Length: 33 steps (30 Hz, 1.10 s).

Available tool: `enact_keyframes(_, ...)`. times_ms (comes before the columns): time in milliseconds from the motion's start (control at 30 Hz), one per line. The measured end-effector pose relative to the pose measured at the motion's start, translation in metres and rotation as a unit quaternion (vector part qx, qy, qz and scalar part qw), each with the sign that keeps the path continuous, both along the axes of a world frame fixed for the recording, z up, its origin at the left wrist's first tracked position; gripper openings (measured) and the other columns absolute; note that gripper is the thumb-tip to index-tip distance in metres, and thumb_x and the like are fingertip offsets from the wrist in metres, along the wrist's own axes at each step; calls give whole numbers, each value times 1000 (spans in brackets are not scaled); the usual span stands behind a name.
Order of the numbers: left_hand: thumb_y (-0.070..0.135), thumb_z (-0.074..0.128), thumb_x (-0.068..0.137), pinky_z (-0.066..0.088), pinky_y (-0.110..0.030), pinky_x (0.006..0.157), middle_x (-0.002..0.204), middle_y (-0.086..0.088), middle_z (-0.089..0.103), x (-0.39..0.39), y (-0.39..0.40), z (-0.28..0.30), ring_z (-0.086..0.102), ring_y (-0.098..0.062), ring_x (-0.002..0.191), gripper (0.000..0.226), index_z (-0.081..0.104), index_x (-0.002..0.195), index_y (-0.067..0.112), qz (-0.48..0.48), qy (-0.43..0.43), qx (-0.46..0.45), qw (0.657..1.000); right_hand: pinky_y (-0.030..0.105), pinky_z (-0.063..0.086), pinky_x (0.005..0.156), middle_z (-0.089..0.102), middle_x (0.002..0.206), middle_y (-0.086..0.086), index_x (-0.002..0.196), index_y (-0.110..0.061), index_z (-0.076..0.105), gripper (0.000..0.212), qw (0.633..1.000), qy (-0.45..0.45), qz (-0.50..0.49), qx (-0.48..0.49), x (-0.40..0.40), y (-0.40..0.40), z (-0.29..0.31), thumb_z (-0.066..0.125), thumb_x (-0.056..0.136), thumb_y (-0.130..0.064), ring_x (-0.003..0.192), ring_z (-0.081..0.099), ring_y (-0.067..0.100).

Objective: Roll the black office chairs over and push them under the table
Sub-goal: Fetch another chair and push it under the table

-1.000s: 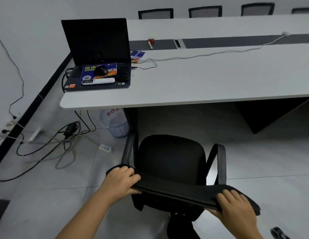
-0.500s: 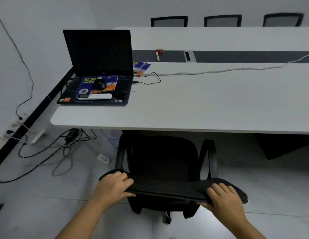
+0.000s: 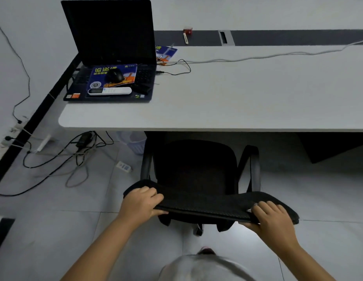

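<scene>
A black office chair [image 3: 196, 169] with a mesh back and two armrests stands right in front of me, its seat front reaching under the near edge of the white table [image 3: 237, 102]. My left hand [image 3: 141, 203] grips the left end of the chair's backrest top. At the right end of that same top edge, my right hand [image 3: 271, 218] holds on. The chair's base is mostly hidden; one caster shows below the seat.
An open black laptop [image 3: 111, 57] with a mouse and a white remote on it sits at the table's left corner. Cables and a power strip [image 3: 123, 166] lie on the floor at left. A plastic bin [image 3: 134, 142] stands under the table. A white cable crosses the tabletop.
The chair has rolled forward with both hands on its back, and its seat front has slipped under the table edge. I have moved closer to the table.
</scene>
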<state>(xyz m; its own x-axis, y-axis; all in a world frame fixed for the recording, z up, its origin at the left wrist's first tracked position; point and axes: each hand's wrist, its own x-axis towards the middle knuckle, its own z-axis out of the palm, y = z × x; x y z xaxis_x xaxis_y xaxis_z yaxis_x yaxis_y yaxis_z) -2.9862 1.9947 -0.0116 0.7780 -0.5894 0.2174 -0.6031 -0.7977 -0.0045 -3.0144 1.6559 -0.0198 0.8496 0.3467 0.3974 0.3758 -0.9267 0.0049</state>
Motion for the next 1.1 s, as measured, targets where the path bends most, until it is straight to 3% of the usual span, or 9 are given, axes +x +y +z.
enact_keyframes(100,53,85,36,33,-15,39,51,7,54,1,7,3,50,-9,42,44,66,58,21,-32,20,18,999,28,20,56,49,52,1,53,-11,53,71,999,-1,-32,10,-30,10,-1,20,90,-62,59,34,17)
enact_keyframes(167,54,82,43,35,-14,39,52,8,54,8,14,3,51,-8,43,39,66,58,22,-57,21,15,998,26,24,54,50,52,2,53,-11,54,72,999,-3,-53,1,-49,21,-5,19,91,-60,58,41,18)
enact_keyframes(367,58,40,64,36,-19,42,47,7,52,41,25,4,52,-10,41,46,63,52,20,-60,-2,7,998,25,26,53,50,50,2,51,-11,55,69,993,-38,-110,-24,-54,48,3,23,93,-55,43,49,22)
enact_keyframes(500,55,39,66,30,-26,55,45,5,52,44,32,-8,51,-12,39,47,61,51,17,-52,-36,-28,998,28,24,54,48,50,1,51,-13,53,66,995,-51,-77,-44,-24,41,1,25,92,-57,44,47,21)
enact_keyframes(600,61,33,73,29,-21,47,45,5,51,58,23,-6,49,-12,39,56,59,50,17,-41,-55,-22,997,28,24,55,49,51,0,52,-14,55,68,996,-49,-66,-42,3,26,0,23,92,-58,45,49,21)
enact_keyframes(733,55,39,68,31,-22,38,44,5,49,83,19,0,48,-12,37,47,57,47,17,-3,-56,-10,998,23,29,55,53,53,-3,55,-16,58,67,998,-48,-38,-31,46,24,-1,20,92,-58,47,51,17)
enact_keyframes(833,63,19,86,32,-18,35,43,5,50,98,16,-1,48,-12,36,70,56,47,17,10,-76,-34,996,22,38,50,55,54,-4,55,-17,59,67,998,-54,-19,-34,80,19,0,20,91,-58,47,52,16)
enact_keyframes(933,59,5,91,31,-21,40,46,7,50,114,4,-4,50,-11,39,78,57,48,20,35,-104,-37,993,22,37,49,54,53,-4,54,-17,58,66,998,-52,-9,-28,112,3,2,23,90,-59,47,51,16)
enact_keyframes(1100,62,8,90,28,-26,52,48,6,52,138,-4,-7,51,-12,42,76,58,51,20,65,-104,-29,992,23,29,53,52,51,-2,52,-16,56,69,997,-76,9,-14,143,-7,-4,21,91,-60,45,49,18)
